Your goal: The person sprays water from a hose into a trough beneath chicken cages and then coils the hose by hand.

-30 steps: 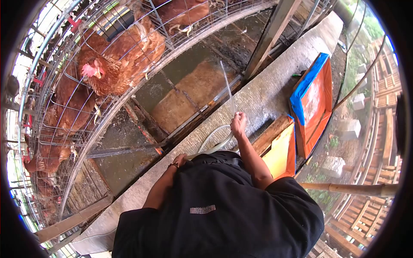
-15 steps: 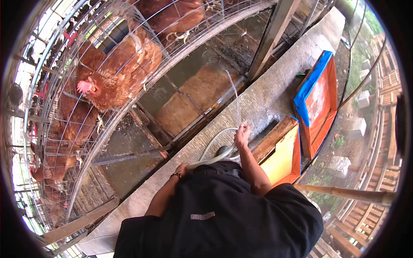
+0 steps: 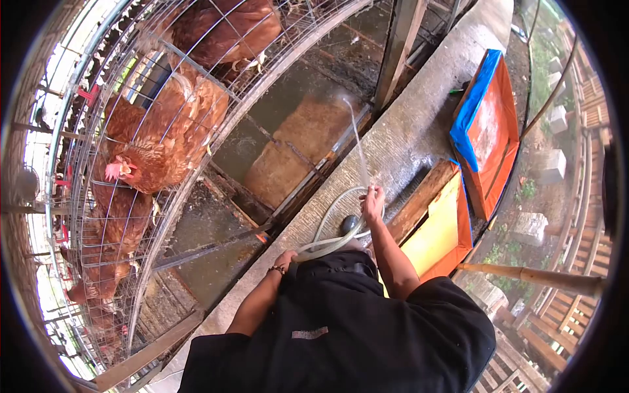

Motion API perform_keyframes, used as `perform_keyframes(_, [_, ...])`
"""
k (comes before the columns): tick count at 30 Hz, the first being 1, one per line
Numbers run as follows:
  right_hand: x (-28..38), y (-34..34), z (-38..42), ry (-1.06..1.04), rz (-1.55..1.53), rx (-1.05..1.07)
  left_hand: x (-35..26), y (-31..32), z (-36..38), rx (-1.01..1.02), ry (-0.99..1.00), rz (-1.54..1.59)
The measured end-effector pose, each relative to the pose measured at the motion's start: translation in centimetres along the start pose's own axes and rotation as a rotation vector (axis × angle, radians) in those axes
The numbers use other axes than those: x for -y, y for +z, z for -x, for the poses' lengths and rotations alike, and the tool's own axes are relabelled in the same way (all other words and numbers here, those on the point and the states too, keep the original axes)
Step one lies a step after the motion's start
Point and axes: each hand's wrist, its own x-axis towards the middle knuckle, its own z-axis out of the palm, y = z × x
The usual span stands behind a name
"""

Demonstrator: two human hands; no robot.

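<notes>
My right hand is closed around the end of a pale clear hose, and a jet of water sprays from it. The jet lands on the wet brown board below the cages. At my waist, my left hand grips a looped part of the same hose. A bracelet is on that wrist. The hose curves in loops between both hands, over the concrete walkway. A dark rounded thing, perhaps a boot tip, shows below the loops.
Brown hens stand in the wire cage on the left. A wooden post rises ahead. Two troughs, an orange one with a blue rim and a yellow-lined one, lie right. A bamboo pole juts in at right.
My view has shifted slightly, so the cage and hens sit further left. Both hands keep their hold on the hose, and water still sprays onto the brown board.
</notes>
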Motion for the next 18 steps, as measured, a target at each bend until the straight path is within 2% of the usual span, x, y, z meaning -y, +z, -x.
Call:
perform_keyframes(2, [-0.1, 0.1, 0.2, -0.032, -0.014, 0.009, -0.1, -0.3, -0.1, -0.016, -0.020, -0.028])
perform_keyframes(5, [-0.3, 0.7, 1.0, 0.025, 0.042, 0.011, 5.4, 0.9, -2.6, -0.033, 0.069, -0.172])
perform_keyframes(8, [-4.3, 1.8, 0.3, -0.119, 0.192, -0.037, 5.6, -1.4, -2.6, 0.158, 0.055, -0.205])
perform_keyframes(10, [-2.2, 3.2, 3.3, -0.054, 0.174, -0.028, 4.3, -3.2, -1.2, 0.172, 0.094, -0.248])
perform_keyframes(12, [-1.4, 4.7, 5.9, -0.053, 0.157, -0.042, 6.5, -4.2, -1.2, 0.179, 0.123, -0.217])
perform_keyframes(13, [-1.5, 5.5, 7.0, -0.045, 0.105, -0.035, 10.8, -3.5, -2.6, 0.191, 0.220, -0.320])
perform_keyframes(16, [-2.4, 7.6, 10.8, -0.069, 0.123, -0.053, 13.8, -5.3, -1.6, 0.239, 0.114, -0.223])
perform_keyframes(17, [-2.8, 8.2, 11.7, -0.112, 0.190, -0.086, 15.2, -5.9, -0.7, 0.172, 0.356, -0.256])
perform_keyframes(18, [-2.9, 8.6, 12.8, -0.119, 0.171, -0.094, 15.7, -6.2, -0.7, 0.171, 0.399, -0.282])
